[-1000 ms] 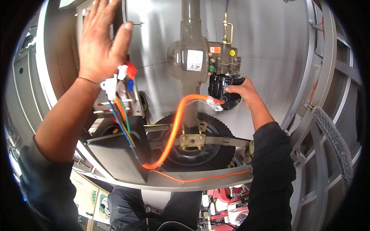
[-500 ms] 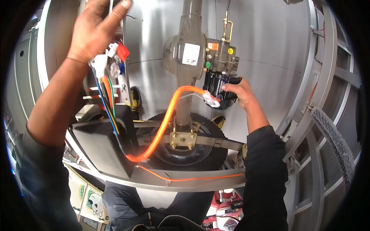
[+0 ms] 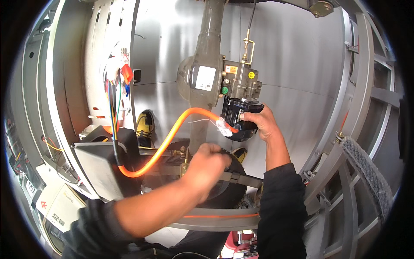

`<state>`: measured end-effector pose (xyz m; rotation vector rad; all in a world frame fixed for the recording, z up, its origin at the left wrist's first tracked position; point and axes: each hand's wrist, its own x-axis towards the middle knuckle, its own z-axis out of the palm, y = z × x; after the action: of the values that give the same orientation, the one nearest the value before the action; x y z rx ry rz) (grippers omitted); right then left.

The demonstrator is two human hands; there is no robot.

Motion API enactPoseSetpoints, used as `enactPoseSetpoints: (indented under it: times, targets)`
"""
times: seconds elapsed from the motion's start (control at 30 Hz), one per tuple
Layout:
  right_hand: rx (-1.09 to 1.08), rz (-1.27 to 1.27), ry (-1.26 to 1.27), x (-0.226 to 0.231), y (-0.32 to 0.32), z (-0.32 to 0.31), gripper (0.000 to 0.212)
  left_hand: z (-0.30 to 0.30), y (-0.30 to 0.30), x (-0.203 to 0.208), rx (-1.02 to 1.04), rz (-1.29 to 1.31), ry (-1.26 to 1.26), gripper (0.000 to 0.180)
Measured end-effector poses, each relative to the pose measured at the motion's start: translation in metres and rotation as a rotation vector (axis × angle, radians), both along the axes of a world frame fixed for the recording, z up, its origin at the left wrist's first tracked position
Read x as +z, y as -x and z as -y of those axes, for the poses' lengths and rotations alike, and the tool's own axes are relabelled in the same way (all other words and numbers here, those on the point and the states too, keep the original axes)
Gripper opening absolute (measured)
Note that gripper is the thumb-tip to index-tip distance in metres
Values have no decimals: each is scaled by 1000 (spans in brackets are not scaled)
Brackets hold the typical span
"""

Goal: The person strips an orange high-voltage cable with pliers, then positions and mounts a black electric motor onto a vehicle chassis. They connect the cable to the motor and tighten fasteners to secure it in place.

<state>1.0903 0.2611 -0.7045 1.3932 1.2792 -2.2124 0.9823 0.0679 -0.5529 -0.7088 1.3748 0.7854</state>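
The black motor [image 3: 233,111] is joined to the gearbox [image 3: 244,84] right of the axle [image 3: 210,41], and the orange cable [image 3: 167,143] meets its lower left edge; mounting thus appears done. The connectors [image 3: 115,69], bunched by the frame's left rail [image 3: 126,30], seem left to be joined. The right hand [image 3: 265,122] grips the motor's right edge, thumb across the casing. The left hand [image 3: 207,168], over the axle's near end, is blurred; whether it holds anything cannot be told.

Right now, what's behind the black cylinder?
Grey floor shows past the black cylinder. The right hand grips its right side, thumb in front, other fingers mostly hidden. Whatever sits directly behind is covered; can't tell.
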Motion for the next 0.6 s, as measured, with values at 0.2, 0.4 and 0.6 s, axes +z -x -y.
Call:
enactPoseSetpoints:
  times: [0.2,0.4,0.6]
  targets:
    - [-46,-34,25,-6,-7,2,46,-20,-41,-131,125,28,-256,60]
    - [-43,-37,61,-11,-9,0,51,-12,-41,-162,219,5,-476,91]
    - [-46,-37,42,-11,-9,1,54,-17,-44,-170,201,-196,-589,97]
